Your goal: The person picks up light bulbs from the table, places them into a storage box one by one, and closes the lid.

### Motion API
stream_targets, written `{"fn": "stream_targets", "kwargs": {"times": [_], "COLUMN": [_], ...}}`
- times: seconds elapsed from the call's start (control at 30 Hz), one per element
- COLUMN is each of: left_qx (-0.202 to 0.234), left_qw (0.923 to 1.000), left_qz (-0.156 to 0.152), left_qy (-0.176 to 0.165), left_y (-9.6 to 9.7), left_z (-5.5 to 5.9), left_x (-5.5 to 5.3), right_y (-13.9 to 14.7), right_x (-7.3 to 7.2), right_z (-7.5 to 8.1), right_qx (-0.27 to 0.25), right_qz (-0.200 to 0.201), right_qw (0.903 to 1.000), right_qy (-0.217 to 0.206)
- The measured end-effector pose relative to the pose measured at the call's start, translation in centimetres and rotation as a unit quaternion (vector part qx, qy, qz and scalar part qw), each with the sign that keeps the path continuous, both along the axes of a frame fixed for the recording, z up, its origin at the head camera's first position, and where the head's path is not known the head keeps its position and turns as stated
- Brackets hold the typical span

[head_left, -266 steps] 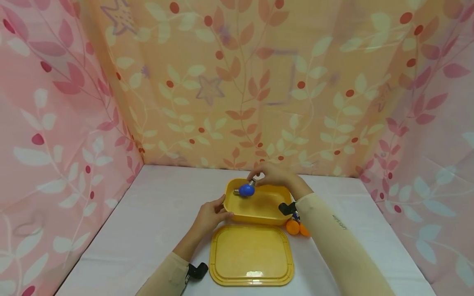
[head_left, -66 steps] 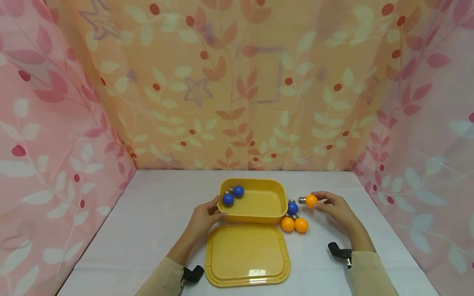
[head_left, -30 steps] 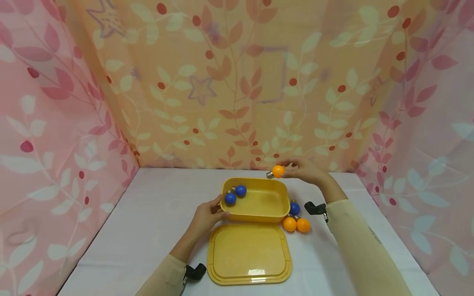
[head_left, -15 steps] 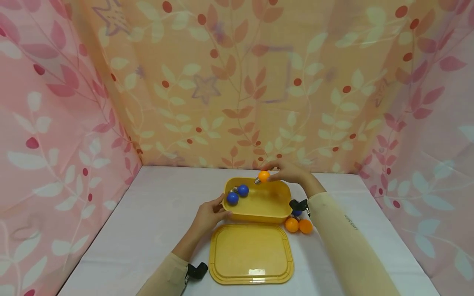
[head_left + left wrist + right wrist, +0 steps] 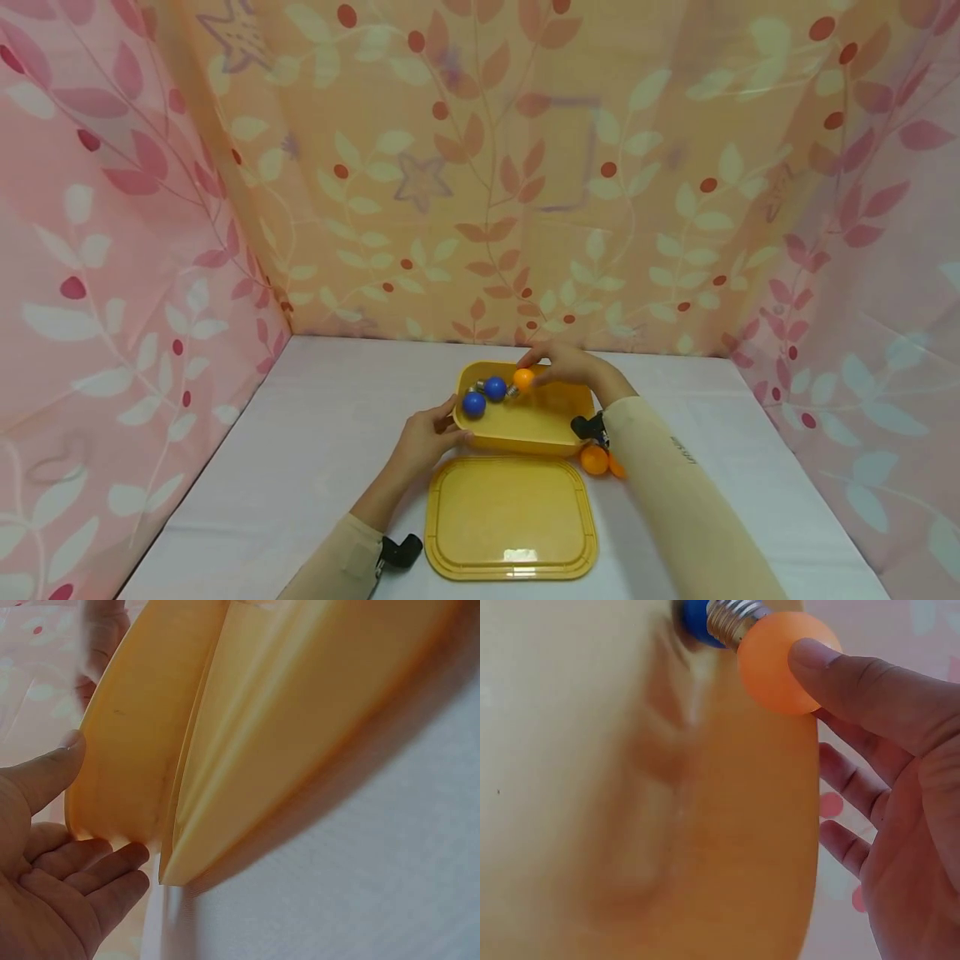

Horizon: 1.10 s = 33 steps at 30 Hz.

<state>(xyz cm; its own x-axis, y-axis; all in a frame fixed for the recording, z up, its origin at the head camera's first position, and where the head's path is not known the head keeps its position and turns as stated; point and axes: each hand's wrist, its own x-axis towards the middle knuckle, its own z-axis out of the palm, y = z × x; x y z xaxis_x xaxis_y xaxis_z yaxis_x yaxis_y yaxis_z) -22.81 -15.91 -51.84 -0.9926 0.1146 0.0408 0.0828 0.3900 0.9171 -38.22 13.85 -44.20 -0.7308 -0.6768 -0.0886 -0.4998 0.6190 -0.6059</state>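
My right hand (image 5: 567, 367) pinches an orange light bulb (image 5: 524, 379) by its round glass, inside the far side of an open yellow plastic box (image 5: 517, 445). In the right wrist view the thumb presses the orange bulb (image 5: 776, 667), its metal screw base next to a blue bulb (image 5: 700, 621). Two blue bulbs, one at the back (image 5: 495, 387) and one nearer (image 5: 474, 405), lie at the box's left end. My left hand (image 5: 423, 435) grips the box's left end, thumb on the near side; in the left wrist view its fingers curl at the box wall (image 5: 124, 742).
A yellow lid (image 5: 512, 518) lies flat on the white table in front of the box. By the box's right front corner are an orange bulb (image 5: 595, 460) and another orange bulb (image 5: 617, 467), partly behind my right sleeve. Patterned cloth walls stand behind and on both sides.
My right hand picked up the orange bulb right of the box, carried it left over the back rim and lowered it inside. Earlier it placed a blue bulb there. The left hand stays.
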Motion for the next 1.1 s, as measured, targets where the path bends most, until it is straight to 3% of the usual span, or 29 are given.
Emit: {"fn": "stream_targets", "kwargs": {"times": [0.27, 0.63, 0.9, 1.1], "left_qx": [-0.001, -0.004, -0.009, -0.008], "left_qw": [1.0000, 1.0000, 0.9999, 0.9999], "left_qz": [-0.001, 0.003, 0.000, 0.005], "left_qy": [0.002, -0.001, 0.005, 0.003], "left_y": [0.1, 0.2, 0.1, 0.1], "left_z": [-0.2, 0.2, 0.1, 0.0], "left_x": [0.0, 0.1, 0.0, 0.1], "right_y": [-1.1, -2.1, -2.2, -1.5], "right_x": [0.1, 0.2, 1.1, 1.8], "right_z": [-0.4, -1.0, 0.5, 1.9], "right_qx": [0.028, 0.069, 0.082, 0.054], "right_qz": [0.013, 0.082, 0.039, 0.044], "right_qw": [0.9995, 0.9904, 0.9907, 0.9880], "right_qy": [0.012, 0.088, 0.101, 0.138]}}
